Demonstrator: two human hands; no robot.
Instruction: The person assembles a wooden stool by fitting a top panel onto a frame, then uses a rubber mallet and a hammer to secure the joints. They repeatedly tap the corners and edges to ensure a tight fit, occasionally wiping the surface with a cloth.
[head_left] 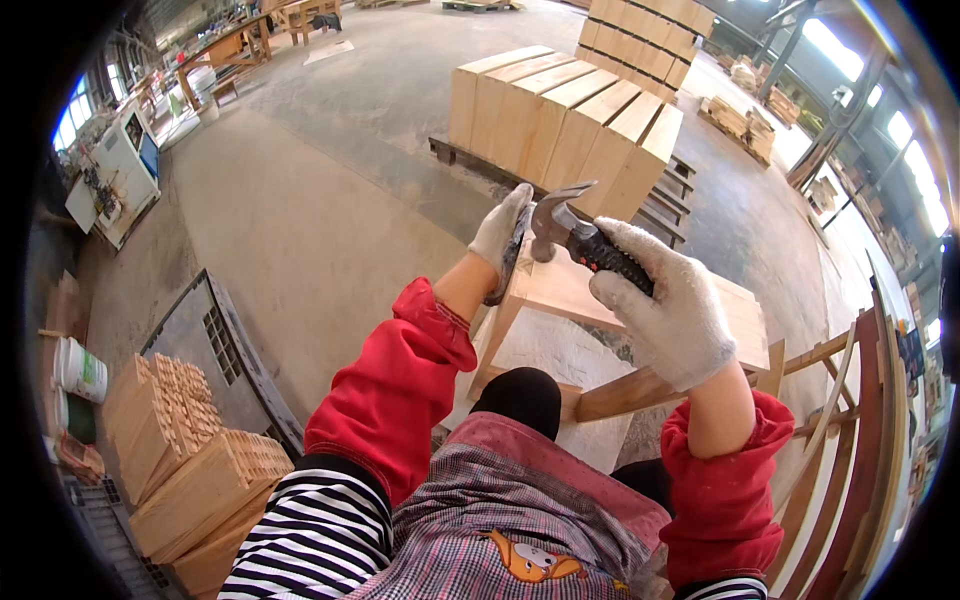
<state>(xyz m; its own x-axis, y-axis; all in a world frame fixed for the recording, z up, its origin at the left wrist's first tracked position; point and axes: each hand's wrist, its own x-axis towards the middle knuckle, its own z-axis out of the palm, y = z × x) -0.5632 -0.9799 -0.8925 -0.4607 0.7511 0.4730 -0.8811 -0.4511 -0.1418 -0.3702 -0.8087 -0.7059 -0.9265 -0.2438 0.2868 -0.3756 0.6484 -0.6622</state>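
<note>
Right hand (672,312) wrapped tight around the black grip of a claw hammer (572,228), left hand (503,238) gripping the wooden frame (560,290) edge.

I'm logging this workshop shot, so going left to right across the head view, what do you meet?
White bucket → stacked wooden blocks → left hand → hammer → right hand → curved wooden frame pieces.
</note>
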